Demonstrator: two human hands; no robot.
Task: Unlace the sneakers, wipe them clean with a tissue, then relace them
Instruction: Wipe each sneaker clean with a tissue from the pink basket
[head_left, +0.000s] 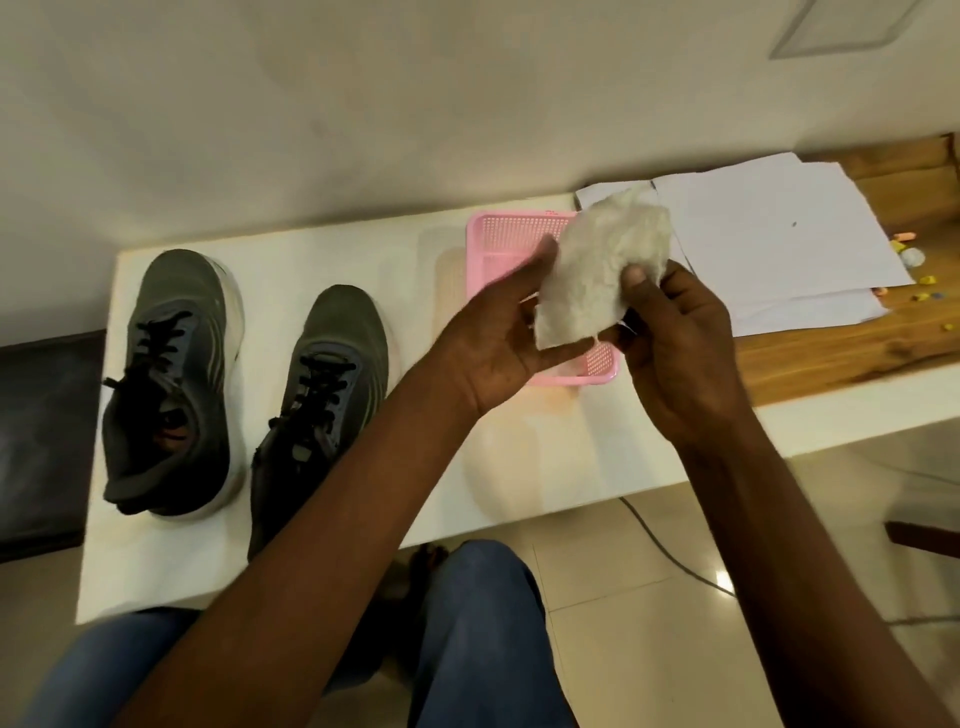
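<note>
Office-like room is suggested: white desk (322, 519), loose papers (769, 234) right of the fingers (636, 273), tiled floor (649, 597).

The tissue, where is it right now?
The tissue is held up between both hands, left hand and right hand, above the pink basket, right of the sneakers.

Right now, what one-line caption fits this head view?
Both hands hold a crumpled tissue above a pink basket; two laced dark sneakers wait on the white table.

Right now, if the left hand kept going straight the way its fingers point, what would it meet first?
Probably the tissue it already touches, then the right hand. The pink basket lies below that line; depth is unclear.
</note>
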